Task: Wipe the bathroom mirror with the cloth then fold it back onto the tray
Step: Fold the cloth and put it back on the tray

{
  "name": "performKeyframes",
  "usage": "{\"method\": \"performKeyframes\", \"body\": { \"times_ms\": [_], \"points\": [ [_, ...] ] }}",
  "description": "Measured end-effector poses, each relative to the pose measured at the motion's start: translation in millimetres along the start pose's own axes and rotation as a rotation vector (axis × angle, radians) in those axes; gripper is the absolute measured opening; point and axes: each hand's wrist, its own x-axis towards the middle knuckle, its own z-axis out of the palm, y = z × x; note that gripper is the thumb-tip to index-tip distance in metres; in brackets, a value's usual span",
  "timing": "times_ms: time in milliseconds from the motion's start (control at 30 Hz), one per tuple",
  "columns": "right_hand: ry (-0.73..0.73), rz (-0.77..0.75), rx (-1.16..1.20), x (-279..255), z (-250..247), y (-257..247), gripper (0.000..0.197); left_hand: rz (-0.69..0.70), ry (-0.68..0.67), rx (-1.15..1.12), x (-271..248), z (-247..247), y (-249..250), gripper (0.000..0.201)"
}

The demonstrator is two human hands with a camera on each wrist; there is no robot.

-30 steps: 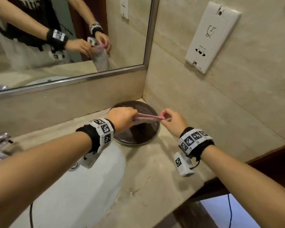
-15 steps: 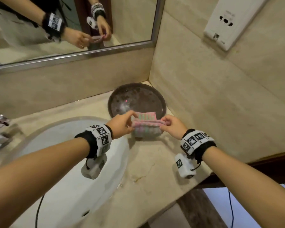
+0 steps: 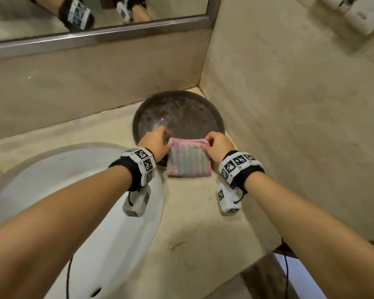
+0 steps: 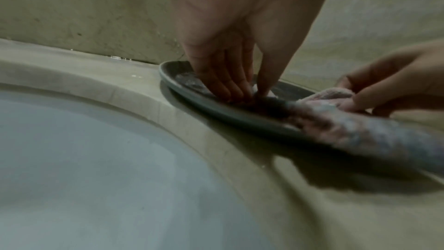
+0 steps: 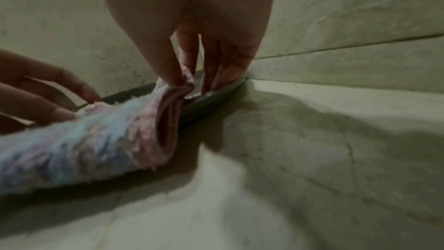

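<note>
A folded cloth (image 3: 189,158), fluffy with pink and green stripes, lies across the near rim of the dark round tray (image 3: 177,113) in the counter's corner. Its near half hangs over onto the counter. My left hand (image 3: 163,139) pinches the cloth's far left corner, and my right hand (image 3: 208,142) pinches the far right corner. In the left wrist view the left hand (image 4: 250,94) has its fingertips down on the tray (image 4: 216,111) at the cloth (image 4: 360,132). The right wrist view shows thumb and finger of the right hand (image 5: 185,83) nipping the layered edge of the cloth (image 5: 84,140).
The mirror (image 3: 117,5) with its metal frame runs along the top of the back wall. A white basin (image 3: 73,201) is sunk in the counter to the left of the tray. Stone walls close the corner behind and to the right; a wall socket (image 3: 352,14) sits high right.
Both hands have come down with the cloth, from holding it stretched above the tray to laying it folded across the tray's near rim. The head view has tilted downward.
</note>
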Motion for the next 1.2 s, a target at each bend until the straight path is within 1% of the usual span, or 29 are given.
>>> {"method": "performKeyframes", "body": {
  "times_ms": [100,200,267,367,433,533,600,700,900,1033,1133,1200],
  "points": [
    [-0.032,-0.027,-0.116,6,3,-1,0.011,0.02,-0.022,0.02,7,5,-4,0.032],
    [-0.089,0.023,-0.116,9,2,-2,0.023,0.036,-0.065,0.057,13,7,-3,0.032],
    [-0.122,0.071,-0.093,10,0,-3,0.023,0.023,-0.115,0.112,17,10,-1,0.03],
    [-0.156,0.093,-0.164,11,-4,-6,0.022,0.006,-0.163,0.173,24,12,5,0.026],
    [-0.136,0.058,-0.195,10,-3,-6,0.018,0.018,-0.173,0.195,26,10,7,0.023],
    [-0.077,-0.042,-0.208,10,1,-5,0.025,0.063,-0.176,0.171,25,5,9,0.012],
    [-0.079,-0.096,-0.248,10,1,-5,0.032,0.091,-0.17,0.125,23,2,9,0.013],
    [-0.109,-0.119,-0.293,10,0,-5,0.041,0.118,-0.17,0.044,16,-2,10,0.016],
    [-0.16,-0.144,-0.371,4,-10,-12,0.024,0.237,-0.179,-0.048,1,-17,23,0.017],
    [-0.19,-0.127,-0.276,5,-36,-20,0.015,0.257,-0.134,-0.063,1,-35,29,0.019],
    [-0.199,-0.127,-0.177,9,-65,-36,0.007,0.245,-0.014,-0.148,6,-52,34,0.025],
    [-0.162,-0.141,-0.131,13,-82,-50,0.01,0.246,0.077,-0.166,10,-64,40,0.03]
  ]
}}
